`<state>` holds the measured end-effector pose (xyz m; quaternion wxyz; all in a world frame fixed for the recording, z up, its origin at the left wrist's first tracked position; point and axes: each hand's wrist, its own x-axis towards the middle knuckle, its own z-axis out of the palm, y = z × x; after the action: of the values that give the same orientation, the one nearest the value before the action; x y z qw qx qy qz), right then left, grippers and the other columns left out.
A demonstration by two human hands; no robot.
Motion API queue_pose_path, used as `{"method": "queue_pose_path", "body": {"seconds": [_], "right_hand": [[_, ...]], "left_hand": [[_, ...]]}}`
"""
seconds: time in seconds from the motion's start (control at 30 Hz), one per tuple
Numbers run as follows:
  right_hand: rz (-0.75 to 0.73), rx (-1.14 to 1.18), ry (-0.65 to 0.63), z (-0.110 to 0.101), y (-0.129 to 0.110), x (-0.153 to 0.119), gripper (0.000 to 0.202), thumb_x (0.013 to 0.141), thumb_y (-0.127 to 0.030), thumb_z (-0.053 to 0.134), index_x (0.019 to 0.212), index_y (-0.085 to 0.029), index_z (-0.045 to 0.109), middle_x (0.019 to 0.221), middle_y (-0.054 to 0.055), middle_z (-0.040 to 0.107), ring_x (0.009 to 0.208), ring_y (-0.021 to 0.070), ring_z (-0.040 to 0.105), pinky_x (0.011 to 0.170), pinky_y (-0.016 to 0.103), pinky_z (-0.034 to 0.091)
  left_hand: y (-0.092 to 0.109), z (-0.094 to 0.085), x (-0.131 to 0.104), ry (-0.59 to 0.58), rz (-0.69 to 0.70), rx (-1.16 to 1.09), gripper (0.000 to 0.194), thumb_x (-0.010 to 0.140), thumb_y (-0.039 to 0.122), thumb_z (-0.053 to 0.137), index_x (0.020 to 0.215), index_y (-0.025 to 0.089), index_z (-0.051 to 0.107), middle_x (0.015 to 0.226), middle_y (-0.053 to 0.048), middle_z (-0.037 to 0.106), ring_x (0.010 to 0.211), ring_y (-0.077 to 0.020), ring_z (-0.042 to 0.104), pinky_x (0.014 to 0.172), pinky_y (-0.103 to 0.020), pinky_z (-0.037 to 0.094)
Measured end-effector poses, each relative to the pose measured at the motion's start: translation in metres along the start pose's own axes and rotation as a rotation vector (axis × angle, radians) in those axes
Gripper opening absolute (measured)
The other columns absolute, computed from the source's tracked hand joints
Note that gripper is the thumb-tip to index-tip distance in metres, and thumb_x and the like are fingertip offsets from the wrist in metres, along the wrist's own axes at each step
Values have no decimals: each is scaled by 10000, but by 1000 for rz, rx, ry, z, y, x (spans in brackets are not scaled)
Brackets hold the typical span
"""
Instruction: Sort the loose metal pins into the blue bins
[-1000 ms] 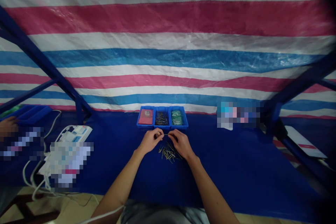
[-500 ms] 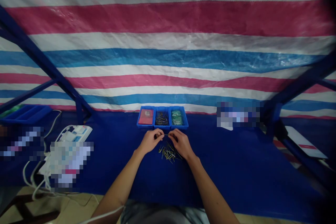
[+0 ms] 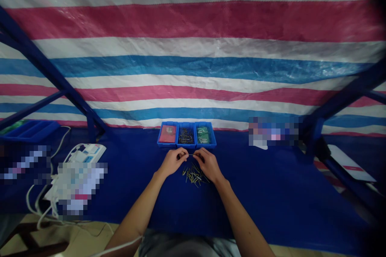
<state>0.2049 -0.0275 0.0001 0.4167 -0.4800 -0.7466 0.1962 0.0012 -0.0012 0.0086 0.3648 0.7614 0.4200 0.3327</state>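
Your left hand (image 3: pixel 172 162) is closed to a narrow pinch, thumb against fingertips, on one end of a slim, straight, pale rod (image 3: pixel 191 154). Your right hand (image 3: pixel 208 163) pinches the other end in the same way, so that the rod spans the small gap between your two hands, roughly level and above the dark blue tabletop (image 3: pixel 271 196). What the rod is made of is too small to tell.

Closer to you, between your wrists, lies a loose heap of thin, brass-coloured and dark metallic pins (image 3: pixel 193 176), pointing every which way; its right side comes up just beside your right hand.

Just beyond your fingers, three small bright-blue plastic bins stand side by side. Your left-hand bin (image 3: pixel 167 145) contains a flat red piece (image 3: pixel 167 135) with a pale patch on it. The middle bin (image 3: pixel 186 145) holds a jumble of dark, thin pins (image 3: pixel 185 135), and the right-hand bin (image 3: pixel 207 145) holds green and whitish pieces (image 3: pixel 203 134) whose shape you cannot make out.

Well off to your left, a white, flat block with light-blue patches (image 3: pixel 90 151) sits near some white cables (image 3: pixel 39 204), partly covered by a pixelated area. Behind everything hangs a plastic sheet striped in red, white and blue (image 3: pixel 193 22), with a dark blue slanting beam (image 3: pixel 74 98) standing in front of it on your left.
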Motion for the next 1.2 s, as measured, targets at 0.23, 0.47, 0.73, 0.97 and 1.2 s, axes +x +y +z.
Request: {"method": "queue_pose_path", "body": {"seconds": [0.23, 0.47, 0.73, 0.97, 1.2], "right_hand": [[1, 6, -12, 0, -1, 0, 159, 996, -291, 520, 916, -225, 641, 825, 22, 605, 737, 172, 594, 686, 277, 455], [-7, 2, -15, 1, -1, 0, 155, 992, -295, 532, 917, -224, 648, 822, 22, 616, 729, 171, 601, 684, 278, 462], [-19, 17, -26, 2, -1, -1, 165, 995, -309, 526, 948, -231, 663, 858, 32, 646, 745, 175, 621, 692, 287, 477], [-15, 5, -34, 2, -1, -1, 188, 997, -336, 521, 943, -231, 667, 835, 30, 640, 727, 177, 619, 678, 285, 475], [-7, 7, -40, 2, -1, -1, 177, 992, -322, 528, 939, -229, 669, 838, 29, 650, 730, 174, 623, 674, 285, 477]], "left_hand": [[-1, 0, 0, -4, -1, 10, 212, 947, 347, 575, 982, 171, 687, 722, -10, 710, 620, -127, 610, 603, -210, 399], [-3, 1, 0, 7, 8, 38, 225, 936, 360, 587, 951, 164, 696, 688, 6, 672, 595, -113, 556, 592, -207, 388], [-1, 1, 0, -10, 8, 90, 308, 929, 429, 573, 884, 162, 720, 685, -2, 643, 600, -119, 519, 587, -214, 377], [1, 1, 0, -5, 7, 88, 341, 930, 452, 559, 876, 160, 727, 699, -14, 661, 612, -131, 526, 590, -218, 379], [-1, 1, 0, -3, 15, 95, 296, 932, 412, 571, 883, 167, 730, 689, -3, 660, 604, -125, 529, 587, -213, 384]]}}
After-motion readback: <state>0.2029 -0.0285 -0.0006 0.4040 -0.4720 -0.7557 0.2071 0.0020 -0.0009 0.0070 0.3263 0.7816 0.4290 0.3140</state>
